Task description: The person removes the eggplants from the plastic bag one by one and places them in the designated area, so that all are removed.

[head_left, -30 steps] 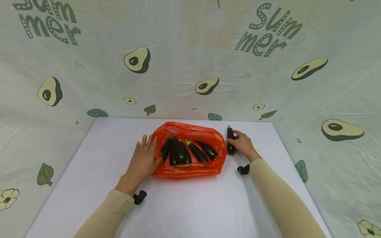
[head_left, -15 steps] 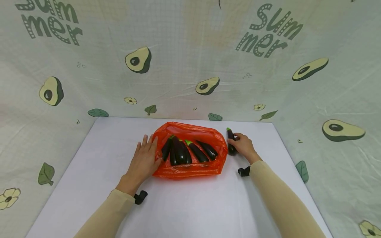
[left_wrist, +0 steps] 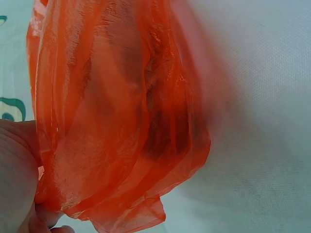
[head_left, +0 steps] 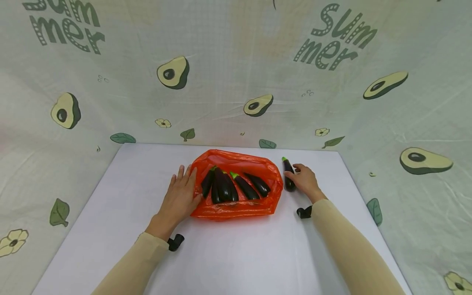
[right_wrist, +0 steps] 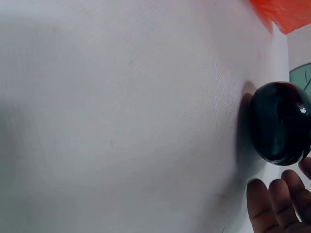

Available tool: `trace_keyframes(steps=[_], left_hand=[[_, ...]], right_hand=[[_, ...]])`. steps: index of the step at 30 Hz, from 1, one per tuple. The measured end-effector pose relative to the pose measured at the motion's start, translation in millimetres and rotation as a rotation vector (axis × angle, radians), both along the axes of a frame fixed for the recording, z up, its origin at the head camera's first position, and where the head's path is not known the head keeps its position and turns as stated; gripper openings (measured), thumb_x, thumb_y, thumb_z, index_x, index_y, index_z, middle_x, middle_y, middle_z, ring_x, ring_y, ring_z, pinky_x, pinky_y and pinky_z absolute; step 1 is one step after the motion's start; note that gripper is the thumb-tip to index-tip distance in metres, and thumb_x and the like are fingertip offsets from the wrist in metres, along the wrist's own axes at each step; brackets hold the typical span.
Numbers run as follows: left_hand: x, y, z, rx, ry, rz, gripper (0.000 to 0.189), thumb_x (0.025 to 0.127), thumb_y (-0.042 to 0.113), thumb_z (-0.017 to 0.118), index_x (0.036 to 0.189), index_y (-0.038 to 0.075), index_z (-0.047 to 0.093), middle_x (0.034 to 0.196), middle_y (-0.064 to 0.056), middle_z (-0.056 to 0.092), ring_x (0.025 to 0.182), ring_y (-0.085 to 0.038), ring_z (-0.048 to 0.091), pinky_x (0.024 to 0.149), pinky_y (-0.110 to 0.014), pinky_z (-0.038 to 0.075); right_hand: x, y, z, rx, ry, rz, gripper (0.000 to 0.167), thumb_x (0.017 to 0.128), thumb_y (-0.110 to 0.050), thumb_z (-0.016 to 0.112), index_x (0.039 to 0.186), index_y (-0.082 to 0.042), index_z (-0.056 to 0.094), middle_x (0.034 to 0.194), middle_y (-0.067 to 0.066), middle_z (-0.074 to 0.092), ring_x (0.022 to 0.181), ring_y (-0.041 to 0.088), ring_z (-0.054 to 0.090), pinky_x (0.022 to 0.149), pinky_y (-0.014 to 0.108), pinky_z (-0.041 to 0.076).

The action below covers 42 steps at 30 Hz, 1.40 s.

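Observation:
In the head view, an orange plastic bag (head_left: 232, 210) lies with its mouth spread, showing several dark purple eggplants (head_left: 225, 188) inside. My left hand (head_left: 178, 196) rests along the bag's left side, fingers straight and spread, thumb at the rim. The left wrist view shows the orange film (left_wrist: 107, 121) beside the thumb and part of the palm. One eggplant (head_left: 289, 180) with a green stem end lies on the table right of the bag. My right hand (head_left: 305, 180) is beside it, fingers loosened, thumb near its side. In the right wrist view, several fingers (right_wrist: 261, 204) stand apart from its glossy rounded end (right_wrist: 279, 124).
Both hands work over a white table (head_left: 236, 254). A pale cloth (head_left: 217, 41) printed with avocados and leaves hangs behind and at the sides. Small black devices (head_left: 304, 212) sit at both wrists.
My right hand's fingers have loosened and drawn slightly right, off the eggplant, whose stem end has tilted a little. The left hand stays at the bag, and the whole view has shifted slightly.

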State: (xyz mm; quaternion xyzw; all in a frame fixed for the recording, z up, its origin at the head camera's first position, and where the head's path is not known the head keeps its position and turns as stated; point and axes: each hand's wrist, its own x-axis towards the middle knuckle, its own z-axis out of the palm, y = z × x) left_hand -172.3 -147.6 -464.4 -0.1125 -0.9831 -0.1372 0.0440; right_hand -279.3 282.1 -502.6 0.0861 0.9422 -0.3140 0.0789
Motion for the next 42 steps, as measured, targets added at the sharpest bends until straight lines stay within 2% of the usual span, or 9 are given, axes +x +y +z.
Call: trace_keyframes(steps=[4, 7, 14, 18, 22, 26, 30, 33, 42], left_hand=[[1.1, -1.7, 0.3, 0.001, 0.009, -0.002, 0.091, 0.095, 0.028, 0.078, 0.164, -0.003, 0.029, 0.171, -0.025, 0.027, 0.161, -0.047, 0.016, 0.128, -0.065, 0.018], [1.0, -1.8, 0.7, 0.003, 0.016, -0.002, 0.090, 0.094, 0.027, 0.078, 0.163, -0.004, 0.030, 0.171, -0.025, 0.028, 0.161, -0.047, 0.017, 0.128, -0.065, 0.019], [-0.2, 1.0, 1.3, -0.004, 0.009, -0.004, 0.090, 0.094, 0.028, 0.078, 0.164, -0.003, 0.029, 0.171, -0.024, 0.027, 0.161, -0.046, 0.016, 0.128, -0.064, 0.019], [-0.1, 2.0, 3.1, -0.007, -0.002, -0.001, 0.091, 0.094, 0.028, 0.078, 0.165, -0.002, 0.028, 0.172, -0.023, 0.026, 0.162, -0.046, 0.015, 0.129, -0.064, 0.018], [-0.3, 1.1, 4.0, -0.022, -0.009, 0.001, 0.092, 0.095, 0.029, 0.078, 0.165, -0.001, 0.027, 0.173, -0.023, 0.024, 0.162, -0.045, 0.014, 0.129, -0.063, 0.018], [-0.3, -0.8, 4.8, -0.035, -0.006, 0.000, 0.092, 0.095, 0.030, 0.078, 0.165, -0.001, 0.027, 0.173, -0.023, 0.024, 0.162, -0.046, 0.014, 0.129, -0.064, 0.017], [-0.3, -2.2, 5.4, -0.048, -0.004, 0.004, 0.093, 0.094, 0.031, 0.078, 0.165, -0.001, 0.028, 0.172, -0.023, 0.026, 0.162, -0.046, 0.014, 0.129, -0.064, 0.017], [-0.5, -2.9, 5.8, -0.073, 0.000, 0.006, 0.092, 0.095, 0.031, 0.078, 0.165, -0.001, 0.028, 0.172, -0.023, 0.028, 0.162, -0.045, 0.014, 0.129, -0.063, 0.017], [-1.2, -5.5, 6.8, -0.137, 0.044, -0.009, 0.088, 0.097, 0.032, 0.075, 0.164, -0.002, 0.030, 0.171, -0.023, 0.030, 0.161, -0.046, 0.018, 0.128, -0.066, 0.019]], right_hand=[[2.7, -2.1, 2.0, -0.018, 0.044, -0.015, 0.073, 0.103, -0.044, 0.060, 0.159, 0.000, 0.040, 0.154, 0.029, 0.049, 0.138, 0.046, 0.050, 0.116, 0.059, 0.046], [6.7, -5.7, 8.8, -0.033, 0.129, -0.027, 0.069, 0.104, -0.040, 0.061, 0.157, -0.001, 0.043, 0.150, 0.029, 0.052, 0.136, 0.046, 0.052, 0.114, 0.058, 0.048], [18.5, -27.3, 42.2, -0.049, 0.385, -0.037, 0.062, 0.102, -0.032, 0.065, 0.154, -0.003, 0.049, 0.142, 0.025, 0.057, 0.128, 0.042, 0.056, 0.107, 0.058, 0.052], [29.7, -49.8, 65.6, -0.069, 0.501, 0.021, 0.059, 0.101, -0.026, 0.068, 0.153, -0.004, 0.051, 0.139, 0.023, 0.059, 0.122, 0.040, 0.057, 0.102, 0.056, 0.054], [42.1, -74.6, 84.0, -0.105, 0.556, 0.127, 0.058, 0.100, -0.021, 0.071, 0.152, -0.005, 0.052, 0.137, 0.021, 0.059, 0.117, 0.038, 0.058, 0.099, 0.055, 0.057], [51.8, -98.0, 91.2, -0.126, 0.570, 0.244, 0.059, 0.099, -0.019, 0.073, 0.152, -0.005, 0.051, 0.139, 0.019, 0.059, 0.121, 0.037, 0.058, 0.101, 0.054, 0.056], [58.9, -118.6, 87.6, -0.116, 0.546, 0.320, 0.060, 0.099, -0.021, 0.074, 0.153, -0.007, 0.052, 0.141, 0.018, 0.060, 0.122, 0.036, 0.060, 0.104, 0.054, 0.054], [62.4, -130.8, 80.3, -0.098, 0.495, 0.338, 0.060, 0.099, -0.025, 0.074, 0.154, -0.011, 0.053, 0.142, 0.017, 0.061, 0.122, 0.035, 0.061, 0.107, 0.054, 0.053], [61.5, -144.3, 52.1, -0.023, 0.349, 0.380, 0.060, 0.101, -0.029, 0.072, 0.156, -0.014, 0.052, 0.154, 0.013, 0.057, 0.141, 0.035, 0.054, 0.121, 0.055, 0.042]])
